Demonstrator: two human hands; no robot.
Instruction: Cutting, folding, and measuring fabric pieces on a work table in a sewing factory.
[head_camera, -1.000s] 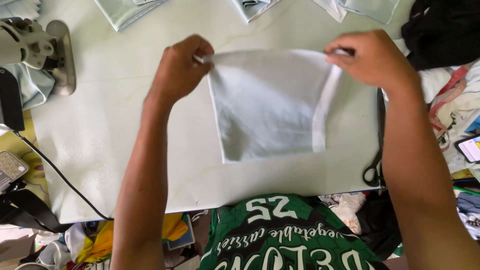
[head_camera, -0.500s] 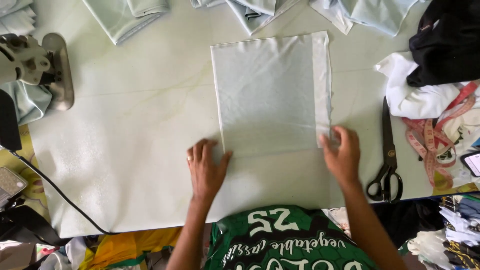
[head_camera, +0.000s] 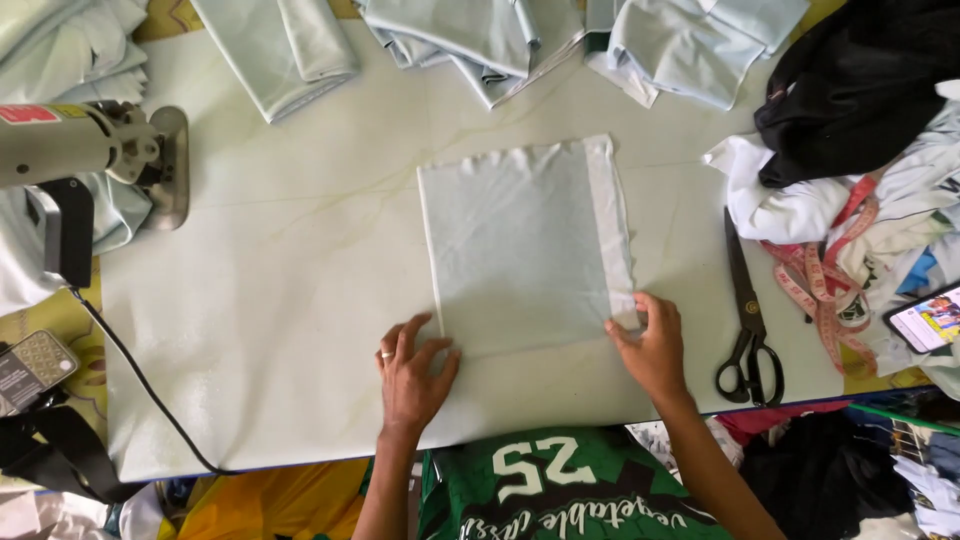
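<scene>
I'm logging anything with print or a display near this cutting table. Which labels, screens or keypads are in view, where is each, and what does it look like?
Lit phone screen: far right edge, on the cloth heap; dark rectangular frame, bright multicoloured display.
Red label: top left, on the grey electric cutting machine; small red rectangle with pale print.
Grey keypad device: left edge, beside the black cable; rounded rectangle with rows of pale keys.

The left hand (head_camera: 412, 375) lay flat, palm down, fingers spread. The right hand (head_camera: 652, 345) rested alongside, fingers extended forward. Both forearms reached up from below.
</scene>
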